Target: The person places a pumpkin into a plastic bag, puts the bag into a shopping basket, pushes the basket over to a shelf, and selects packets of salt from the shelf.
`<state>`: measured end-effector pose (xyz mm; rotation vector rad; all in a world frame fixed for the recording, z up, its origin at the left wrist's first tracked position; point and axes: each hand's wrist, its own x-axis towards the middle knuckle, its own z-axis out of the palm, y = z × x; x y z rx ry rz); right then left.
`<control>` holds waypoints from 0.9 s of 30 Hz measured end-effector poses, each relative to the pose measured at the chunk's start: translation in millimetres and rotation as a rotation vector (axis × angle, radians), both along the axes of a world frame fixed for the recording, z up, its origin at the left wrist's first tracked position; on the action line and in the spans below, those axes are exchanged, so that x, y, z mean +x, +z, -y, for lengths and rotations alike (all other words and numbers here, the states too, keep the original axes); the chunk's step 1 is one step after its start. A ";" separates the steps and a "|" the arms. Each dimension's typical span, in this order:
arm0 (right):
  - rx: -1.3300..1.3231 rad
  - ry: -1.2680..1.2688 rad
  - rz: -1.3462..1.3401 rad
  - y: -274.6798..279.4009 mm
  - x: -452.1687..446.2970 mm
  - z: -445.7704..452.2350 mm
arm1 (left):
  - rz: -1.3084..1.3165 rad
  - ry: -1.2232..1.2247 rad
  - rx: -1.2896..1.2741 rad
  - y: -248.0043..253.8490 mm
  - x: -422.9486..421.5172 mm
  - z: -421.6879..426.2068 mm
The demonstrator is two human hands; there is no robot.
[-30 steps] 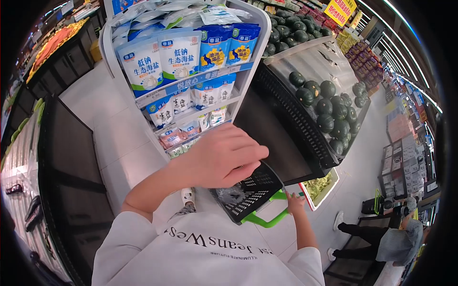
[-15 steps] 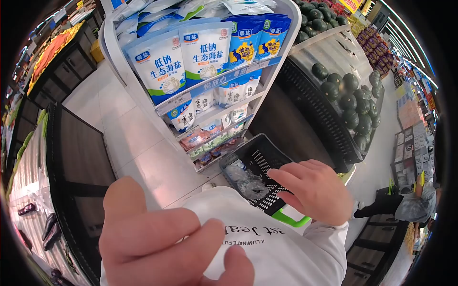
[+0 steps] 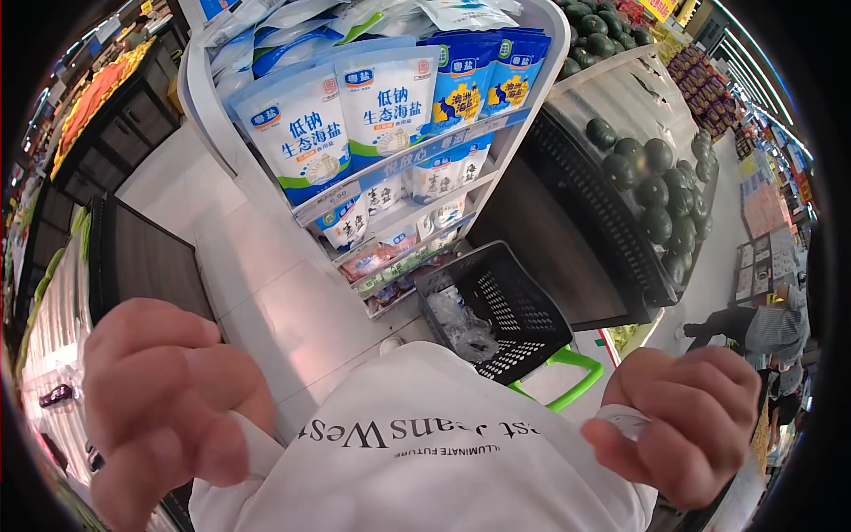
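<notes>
My left hand (image 3: 168,399) is raised at the lower left, slightly blurred, its fingers curled in with nothing visible in them. On the other side, my right hand (image 3: 683,417) is held up in a loose fist, and no object shows in it. Just left of that hand is the green handle (image 3: 581,377) of a black shopping basket (image 3: 541,306); the hand appears apart from it. Inside the basket lies a crumpled clear plastic bag (image 3: 470,332), its contents hard to make out. The basket stands on the floor beside a salt display rack (image 3: 523,160).
White-and-blue salt bags (image 3: 297,142) and blue-and-yellow salt bags (image 3: 461,80) fill the rack. Dark green round squashes (image 3: 656,191) lie on a stand at right. Eggplants (image 3: 58,396) lie on a shelf at left. A person (image 3: 771,332) is at far right.
Both hands have moved apart, the left to the left and the right away from above the basket to the right. The fingers of my right hand have curled in.
</notes>
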<state>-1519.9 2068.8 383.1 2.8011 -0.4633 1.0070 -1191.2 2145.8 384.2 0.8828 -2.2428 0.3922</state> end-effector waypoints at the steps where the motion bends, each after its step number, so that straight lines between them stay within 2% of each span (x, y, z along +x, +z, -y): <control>1: -0.012 -0.016 -0.046 8.2 -5.8 -1.5 | -0.014 -0.091 -0.052 6.1 -1.0 0.3; 5: 0.051 -0.081 -0.142 22.6 -22.6 -16.3 | -0.075 -0.394 -0.220 27.8 -14.9 30.2; 7: 0.138 -0.147 -0.208 34.1 -26.3 -25.6 | -0.097 -0.390 -0.242 31.0 -17.4 26.8; 11: -0.218 0.193 0.147 2.4 -15.2 10.7 | -0.125 -0.365 -0.253 29.6 -21.9 18.8; 27: -0.272 0.274 0.165 -10.0 -4.8 13.0 | -0.173 -0.323 -0.238 9.9 -20.0 11.7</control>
